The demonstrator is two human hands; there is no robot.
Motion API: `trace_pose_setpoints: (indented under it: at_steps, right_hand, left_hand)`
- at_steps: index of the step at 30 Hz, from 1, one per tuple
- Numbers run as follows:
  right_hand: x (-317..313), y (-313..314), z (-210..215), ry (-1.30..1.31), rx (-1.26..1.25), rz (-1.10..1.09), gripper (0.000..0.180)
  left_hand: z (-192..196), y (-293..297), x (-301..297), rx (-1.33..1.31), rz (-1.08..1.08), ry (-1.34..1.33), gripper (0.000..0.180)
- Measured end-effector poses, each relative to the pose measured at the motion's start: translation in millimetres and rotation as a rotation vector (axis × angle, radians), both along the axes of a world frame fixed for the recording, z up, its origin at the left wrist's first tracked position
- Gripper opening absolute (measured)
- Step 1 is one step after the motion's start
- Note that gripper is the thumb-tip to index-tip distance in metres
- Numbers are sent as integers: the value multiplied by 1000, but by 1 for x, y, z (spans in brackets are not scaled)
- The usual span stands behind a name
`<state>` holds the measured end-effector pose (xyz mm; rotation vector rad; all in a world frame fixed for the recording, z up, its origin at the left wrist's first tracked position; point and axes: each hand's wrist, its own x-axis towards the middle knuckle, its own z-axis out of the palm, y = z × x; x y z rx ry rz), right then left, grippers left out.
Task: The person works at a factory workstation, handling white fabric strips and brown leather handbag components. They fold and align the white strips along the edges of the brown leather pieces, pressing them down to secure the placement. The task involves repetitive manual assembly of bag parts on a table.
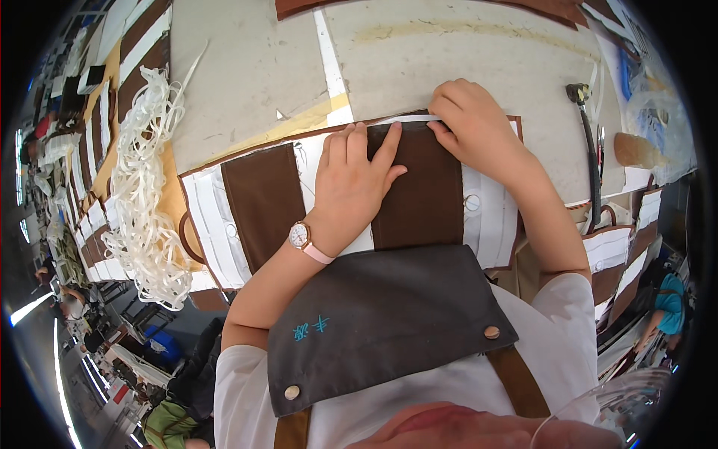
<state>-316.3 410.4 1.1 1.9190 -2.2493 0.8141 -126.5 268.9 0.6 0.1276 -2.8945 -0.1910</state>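
A brown-and-white striped panel (419, 202) with dark brown edging lies across the table in front of me. My left hand (345, 187), a watch on its wrist, rests flat on it with the fingers spread, the index fingertip at the far edge. Along that edge runs a narrow white tape (408, 118). My right hand (479, 127) pinches the tape between thumb and fingers at the right part of the edge. Round pale buttons or snaps (472, 203) sit on the panel's white side sections. A brown loop handle (187, 238) sticks out at its left side.
Left of the panel is a tangled heap of white tape (146, 187). More striped panels (97, 135) are stacked beyond it. A dark-handled hammer (587, 142) and an amber roll (634, 150) beside clear plastic lie right. People (669, 303) sit farther off.
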Motion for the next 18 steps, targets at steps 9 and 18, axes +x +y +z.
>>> trace_pose_setpoints:
  at_steps: [9,18]
  right_hand:
    - [1,-2,-12,27,6,-17,14]
    - [1,2,-3,73,9,6,18]
  left_hand:
    - [1,2,0,-14,-8,-32,55]
    - [-3,3,2,-7,-2,-21,55]
